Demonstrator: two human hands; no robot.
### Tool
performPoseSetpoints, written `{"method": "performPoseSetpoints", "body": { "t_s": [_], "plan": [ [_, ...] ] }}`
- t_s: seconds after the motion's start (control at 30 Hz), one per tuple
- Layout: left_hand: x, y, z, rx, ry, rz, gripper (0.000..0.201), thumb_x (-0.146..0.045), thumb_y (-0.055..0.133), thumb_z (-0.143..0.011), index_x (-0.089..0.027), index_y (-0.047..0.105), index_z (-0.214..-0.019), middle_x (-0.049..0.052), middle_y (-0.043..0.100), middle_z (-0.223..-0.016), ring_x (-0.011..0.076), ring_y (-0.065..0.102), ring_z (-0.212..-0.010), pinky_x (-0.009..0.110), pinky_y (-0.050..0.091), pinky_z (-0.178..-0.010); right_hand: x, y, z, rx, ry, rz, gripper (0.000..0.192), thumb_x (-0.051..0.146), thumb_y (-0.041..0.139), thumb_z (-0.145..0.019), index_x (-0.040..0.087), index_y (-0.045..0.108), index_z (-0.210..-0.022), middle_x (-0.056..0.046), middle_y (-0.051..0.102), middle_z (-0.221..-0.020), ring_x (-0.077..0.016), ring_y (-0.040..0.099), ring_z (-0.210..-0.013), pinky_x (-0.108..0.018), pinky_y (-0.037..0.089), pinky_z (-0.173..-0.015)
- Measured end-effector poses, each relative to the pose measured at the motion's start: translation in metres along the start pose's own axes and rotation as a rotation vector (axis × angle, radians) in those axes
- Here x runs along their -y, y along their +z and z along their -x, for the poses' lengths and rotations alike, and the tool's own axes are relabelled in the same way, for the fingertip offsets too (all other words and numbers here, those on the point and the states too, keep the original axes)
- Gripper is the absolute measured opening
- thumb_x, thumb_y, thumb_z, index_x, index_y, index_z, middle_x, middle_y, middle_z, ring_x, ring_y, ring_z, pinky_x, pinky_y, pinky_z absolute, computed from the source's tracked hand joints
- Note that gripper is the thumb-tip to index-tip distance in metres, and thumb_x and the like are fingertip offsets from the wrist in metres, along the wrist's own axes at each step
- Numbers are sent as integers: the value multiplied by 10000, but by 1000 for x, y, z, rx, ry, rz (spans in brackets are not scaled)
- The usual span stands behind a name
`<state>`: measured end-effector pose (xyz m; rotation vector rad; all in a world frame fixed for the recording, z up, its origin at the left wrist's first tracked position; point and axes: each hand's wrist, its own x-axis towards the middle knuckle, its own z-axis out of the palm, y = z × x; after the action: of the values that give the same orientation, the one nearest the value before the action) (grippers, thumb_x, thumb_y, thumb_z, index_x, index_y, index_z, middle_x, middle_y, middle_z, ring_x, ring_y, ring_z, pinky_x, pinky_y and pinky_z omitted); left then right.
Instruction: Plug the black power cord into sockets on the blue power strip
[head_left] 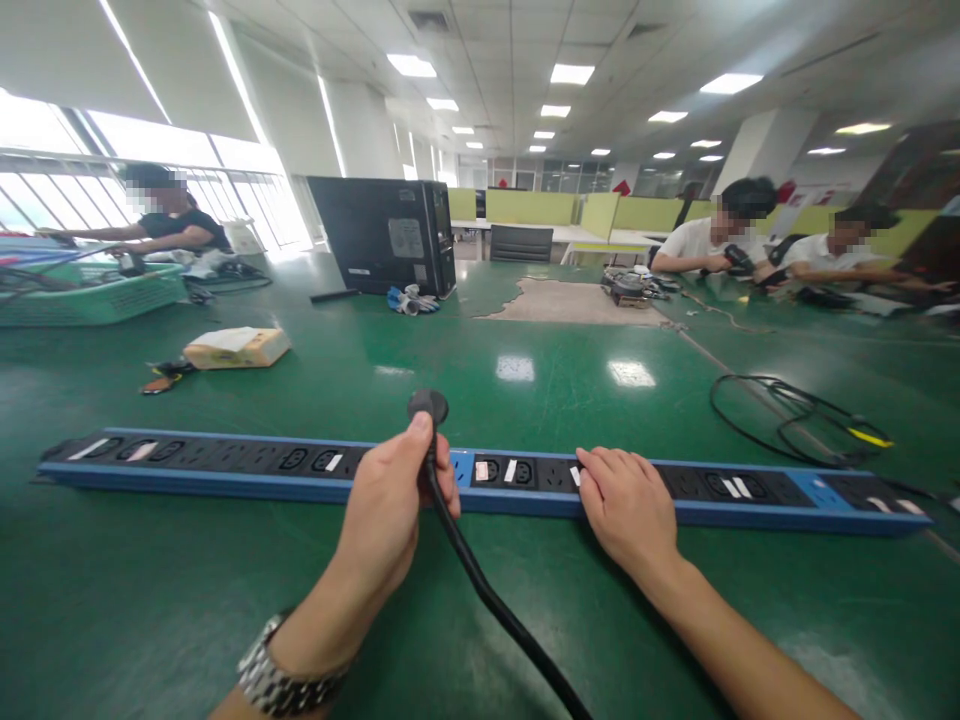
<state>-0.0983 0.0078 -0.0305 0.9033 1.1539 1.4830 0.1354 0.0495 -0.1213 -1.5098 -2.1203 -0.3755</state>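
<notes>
A: What carries everything in front of you?

B: The green surface (300, 600), glossy and scuffed, reaching to the far partitions. One pale patch lies in its far middle, where the green covering is missing.

A: And the largest thing on it?

B: The strip (225, 468), a long blue bar with black sockets and white labels. It lies flat and runs left to right across your view, just beyond both hands. Behind it, well apart, a black computer case (390, 235) stands upright. At far left sits a green basket (90, 290), with a person seated behind it. Two more people sit at far right, their arms on the surface.

A: The smaller things?

B: A loose black cable coil (787, 415) lies to the right, behind the strip. A tan box (236, 347) lies to the left, well behind the strip.

A: Your left hand?

B: Your left hand (390, 490) is clenched around a black cord (487, 600), the thumb pointing up along it. The cord ends in a plug (428, 406), which stands above the thumb and over the strip's middle. Whether the plug touches a socket cannot be told. A metal watch (281, 675) circles that wrist.

A: Your right hand?

B: Your right hand (626, 505) lies palm down, holding nothing, its fingers resting on the strip's near edge, right of the plug.
</notes>
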Motion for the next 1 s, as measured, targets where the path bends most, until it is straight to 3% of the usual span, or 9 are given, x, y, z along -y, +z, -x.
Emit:
{"method": "performPoseSetpoints", "body": {
  "t_s": [0.07,0.17,0.27,0.37,0.47,0.6,0.77,1.0],
  "plan": [
    [-24,-12,-6,-14,17,152,397,-498,507,-873,-192,439,-628,-66,409,-427,89,431,-361,203,414,-393,-1,0,0,-9,-7,-6,309,233,442,-909,198,661,-1123,-55,690,-1048,-193,578,-999,-349,349,-950],
    [-36,-60,-22,-63,-84,238,418,-463,465,-900,-199,355,-596,-94,288,-390,48,239,-285,148,240,-281,-1,1,0,-12,1,-17,308,237,445,-909,198,661,-1125,-52,690,-1052,-192,579,-996,-350,349,-954],
    [-21,-118,-32,-140,-318,69,440,-476,555,-845,-195,356,-571,-104,253,-356,34,183,-253,135,155,-258,0,0,0,5,19,-23,307,232,444,-909,200,664,-1121,-50,689,-1053,-195,579,-1004,-351,353,-951],
    [1,-148,-30,-126,-478,46,482,-528,592,-795,-196,343,-550,-109,217,-346,29,162,-256,132,144,-265,0,0,-1,17,24,-20,302,230,445,-907,203,670,-1107,-48,692,-1043,-198,581,-1005,-357,359,-944],
    [10,-147,-27,-102,-501,2,491,-553,585,-780,-196,344,-545,-107,210,-342,30,159,-259,131,134,-270,0,1,-1,8,19,-14,300,232,444,-904,201,672,-1097,-49,694,-1040,-200,584,-1000,-362,368,-935],
    [7,-135,-32,-81,-490,-23,480,-561,563,-786,-196,352,-554,-109,210,-339,30,155,-256,130,120,-280,-2,2,-1,-8,-2,-10,300,227,446,-898,195,671,-1094,-54,697,-1033,-199,591,-990,-364,382,-927],
    [9,-135,-34,-59,-491,-47,494,-595,576,-762,-196,370,-556,-108,226,-338,36,174,-256,140,132,-286,-2,2,-1,-1,1,-10,295,228,456,-897,196,672,-1095,-51,696,-1037,-201,593,-986,-364,383,-928],
    [13,-130,-31,-176,-439,-256,485,-585,552,-787,-188,409,-548,-93,266,-347,48,234,-255,145,150,-299,-1,0,-1,27,19,-19,297,234,456,-902,196,669,-1105,-47,691,-1056,-208,586,-998,-369,377,-938]
  ]
}}
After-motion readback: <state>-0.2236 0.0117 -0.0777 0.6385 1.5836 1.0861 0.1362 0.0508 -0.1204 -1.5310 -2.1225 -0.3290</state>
